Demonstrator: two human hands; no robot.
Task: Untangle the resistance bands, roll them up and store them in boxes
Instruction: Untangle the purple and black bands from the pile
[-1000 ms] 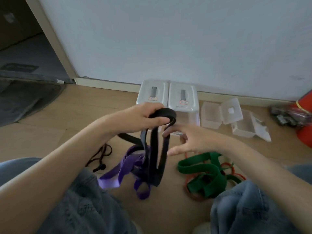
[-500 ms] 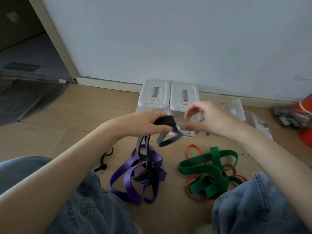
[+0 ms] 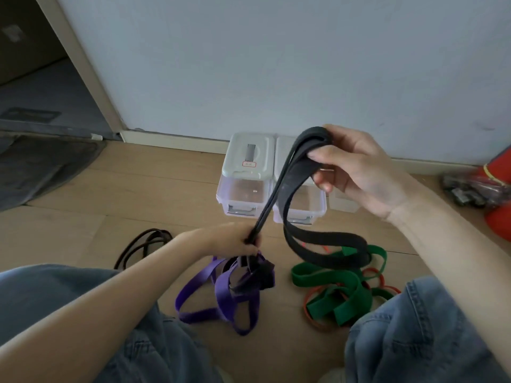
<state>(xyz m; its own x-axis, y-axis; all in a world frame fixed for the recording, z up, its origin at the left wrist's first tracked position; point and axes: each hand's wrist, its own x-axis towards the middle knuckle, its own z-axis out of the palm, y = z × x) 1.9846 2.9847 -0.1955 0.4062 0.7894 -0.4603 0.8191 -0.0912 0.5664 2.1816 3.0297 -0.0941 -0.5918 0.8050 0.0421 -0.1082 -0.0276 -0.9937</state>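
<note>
Both hands grip the black band [image 3: 290, 178]: right hand [image 3: 356, 172] high, left hand [image 3: 235, 239] low. Recommend drawing slowly, keeping the purple band [image 3: 221, 294] pinned down.

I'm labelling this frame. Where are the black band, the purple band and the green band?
black band [image 3: 326, 246], head view, on its hanging loop.
purple band [image 3: 193, 284], head view, on a flat strap on the floor.
green band [image 3: 318, 277], head view, on a wide strap.

R box [image 3: 300, 208] – lid hidden by black band [image 3: 287, 183] | red obj [image 3: 497, 214] cut off
</note>
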